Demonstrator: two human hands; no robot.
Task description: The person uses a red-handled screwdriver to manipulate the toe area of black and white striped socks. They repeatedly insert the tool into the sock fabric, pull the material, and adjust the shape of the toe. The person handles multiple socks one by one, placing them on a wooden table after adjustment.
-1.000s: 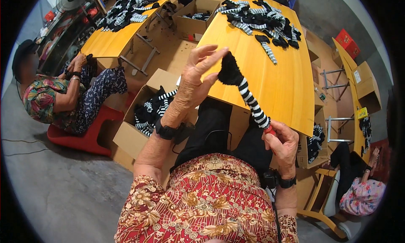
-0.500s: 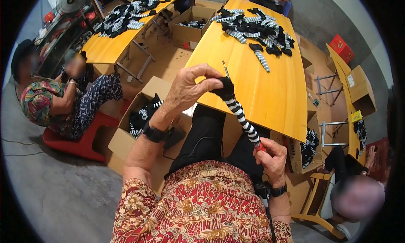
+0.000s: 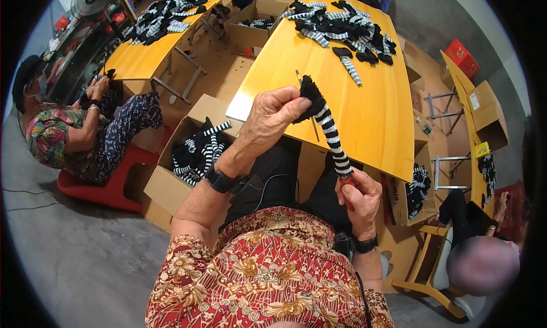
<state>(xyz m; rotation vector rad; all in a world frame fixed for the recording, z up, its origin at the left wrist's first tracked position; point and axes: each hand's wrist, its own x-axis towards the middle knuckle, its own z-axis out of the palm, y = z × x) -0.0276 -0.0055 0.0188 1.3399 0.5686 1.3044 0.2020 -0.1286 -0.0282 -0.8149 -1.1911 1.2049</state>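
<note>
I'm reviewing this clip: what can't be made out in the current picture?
- Red handle: head view, mostly hidden by the right hand.
- Inside of the striped piece: head view, hidden by its own fabric.
- Thin rod: head view, middle hidden by the left hand and the black end.
- Person beyond the yellow table: head view, cut off by the top edge.
- Lower-right person's head: head view, blurred.

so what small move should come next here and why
Perhaps hold the red piece steady in the right hand and gently tug the black end with the left hand, since the hands grip opposite ends of the striped tube.
</note>
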